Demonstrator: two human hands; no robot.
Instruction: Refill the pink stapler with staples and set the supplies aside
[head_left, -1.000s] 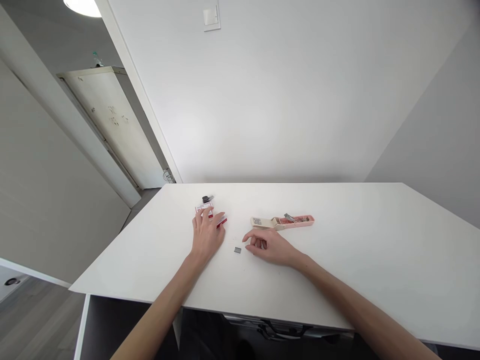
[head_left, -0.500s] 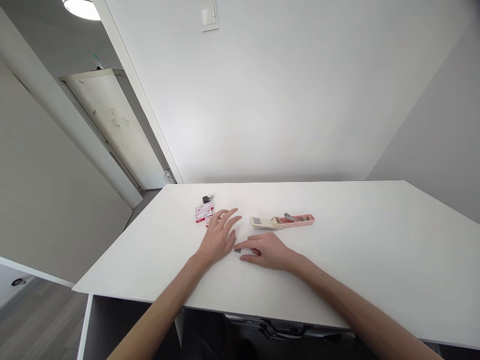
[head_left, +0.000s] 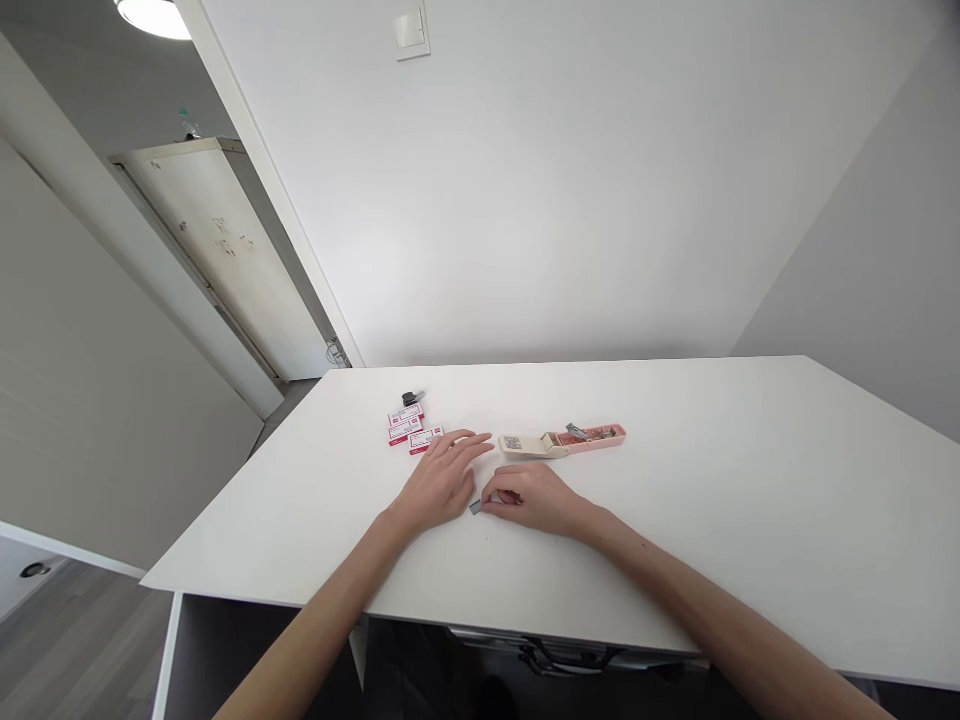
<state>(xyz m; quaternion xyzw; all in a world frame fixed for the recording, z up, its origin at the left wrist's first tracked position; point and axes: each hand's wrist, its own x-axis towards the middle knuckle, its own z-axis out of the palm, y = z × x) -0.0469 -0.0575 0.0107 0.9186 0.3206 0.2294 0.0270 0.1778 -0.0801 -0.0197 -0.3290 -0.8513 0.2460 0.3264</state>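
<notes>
My right hand rests on the white table, its thumb and forefinger closed on the end of a small grey strip that looks like a row of staples. Just left of it lies my left hand, fingers spread and holding nothing, close to a small red-and-white box. Beyond the right hand is a long, hinged pink-and-cream case, lying open. A small metal piece sits at its pink part; its exact kind is unclear.
Two more red-and-white boxes lie at the left, with a small black object behind them. The white table backs onto a wall with a light switch. Drawer handles show below the front edge.
My right thumb and forefinger have pinched the grey strip, which was under the fingertip before. My left fingers have shifted right, uncovering more of the nearest box.
</notes>
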